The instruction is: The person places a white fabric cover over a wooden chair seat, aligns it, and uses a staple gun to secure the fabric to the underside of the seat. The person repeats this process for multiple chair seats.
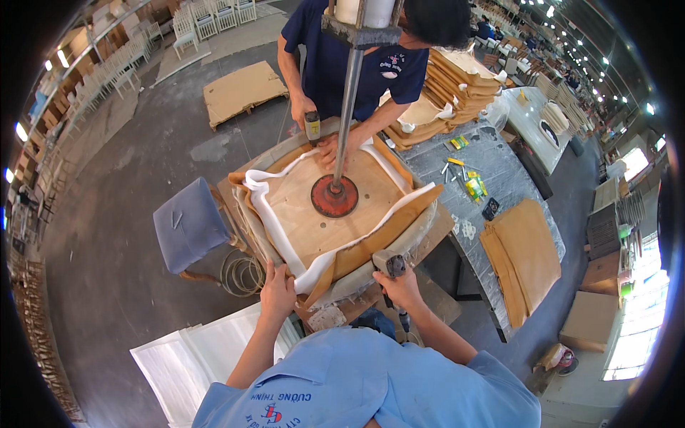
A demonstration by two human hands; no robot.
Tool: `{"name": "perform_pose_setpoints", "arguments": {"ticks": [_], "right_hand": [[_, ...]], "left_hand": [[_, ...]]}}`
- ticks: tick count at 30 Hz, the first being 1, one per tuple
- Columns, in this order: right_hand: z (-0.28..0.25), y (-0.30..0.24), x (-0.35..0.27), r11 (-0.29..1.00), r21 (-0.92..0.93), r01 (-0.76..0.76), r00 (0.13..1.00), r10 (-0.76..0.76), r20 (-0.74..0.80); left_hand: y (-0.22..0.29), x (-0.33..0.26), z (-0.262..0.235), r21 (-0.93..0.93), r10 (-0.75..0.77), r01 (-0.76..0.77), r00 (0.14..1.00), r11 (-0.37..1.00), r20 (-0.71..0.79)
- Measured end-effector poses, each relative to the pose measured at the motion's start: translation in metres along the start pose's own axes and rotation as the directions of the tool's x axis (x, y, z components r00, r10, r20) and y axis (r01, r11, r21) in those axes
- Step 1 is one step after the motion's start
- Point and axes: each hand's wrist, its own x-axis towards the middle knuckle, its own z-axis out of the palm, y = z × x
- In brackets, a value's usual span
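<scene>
Tan fabric (371, 247) rims the wooden panel (289, 217) around the red disc (327, 204), its near strip slanting away rightward. The left hand (277, 291), its grip unclear, touches the fabric's corner near-left of the disc; the right hand (401, 287), farther off, clasps a staple gun (389, 263) near-right.

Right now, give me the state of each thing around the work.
Brown cover: edges turned up
White padding: exposed along the edges
Red disc: down on the wooden panel
Gun-shaped tool: gripped in the right hand
Left hand: at the near-left corner
Hose: coiled
Brown sheets: folded
</scene>
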Motion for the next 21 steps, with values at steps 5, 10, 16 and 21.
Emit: {"name": "perform_pose_setpoints", "arguments": {"ticks": [5,10,16,21], "right_hand": [[0.001,0.001,0.000,0.999,0.048,0.016,1.000,-0.015,-0.022],[-0.002,0.006,0.005,0.997,0.067,-0.041,0.999,0.042,-0.014],[-0.001,0.007,0.007,0.997,0.070,-0.030,0.999,0.032,-0.030],[-0.006,0.014,0.011,0.995,0.092,-0.024,0.999,0.027,-0.035]], "left_hand": [[0.000,0.001,0.000,0.025,-0.010,0.009,1.000,1.000,0.011],[0.005,-0.004,0.000,0.015,-0.019,0.019,1.000,1.000,0.010],[0.004,-0.007,0.000,0.002,-0.001,0.001,1.000,1.000,-0.008],[0.003,-0.004,0.000,0.023,0.055,-0.055,0.998,0.998,-0.024]]}}
